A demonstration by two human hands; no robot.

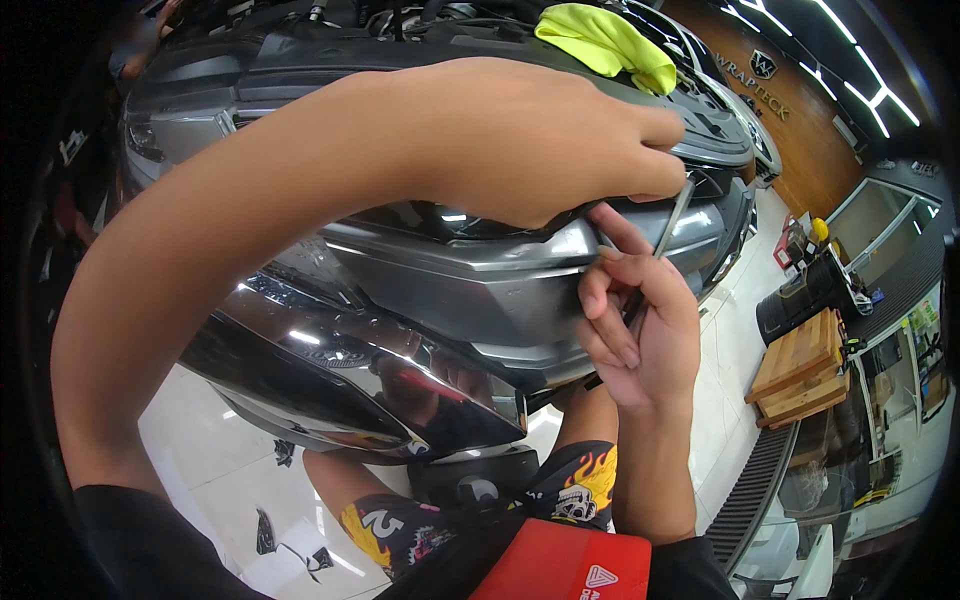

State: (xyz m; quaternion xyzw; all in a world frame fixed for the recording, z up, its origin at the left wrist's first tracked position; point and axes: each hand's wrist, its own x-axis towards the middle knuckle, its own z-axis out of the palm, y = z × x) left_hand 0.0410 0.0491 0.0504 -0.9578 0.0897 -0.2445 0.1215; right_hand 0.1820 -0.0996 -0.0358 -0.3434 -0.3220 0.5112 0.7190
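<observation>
My left hand (pixel 545 140) reaches across the front of a car, back of the hand up and fingers curled down. Whatever those fingers hold is hidden. Below and to the right is my right hand (pixel 650 320), its thumb and fingers closed near the bumper. Something slim and dark shows between them, too covered to name. A narrow silver strip (pixel 676 217) runs between my left fingers and my right hand; I cannot tell if either grips it. Both hands are at the dark grey bumper (pixel 460 305), above a glossy black lower panel (pixel 390 370).
A yellow-green cloth (pixel 605 45) lies by the open engine bay. My knees are under the bumper, with a red pouch-like item (pixel 565 565) at my front. Black scraps (pixel 265 532) lie on the tiled floor. Right stand wooden boxes (pixel 800 365) and a black bin (pixel 800 300).
</observation>
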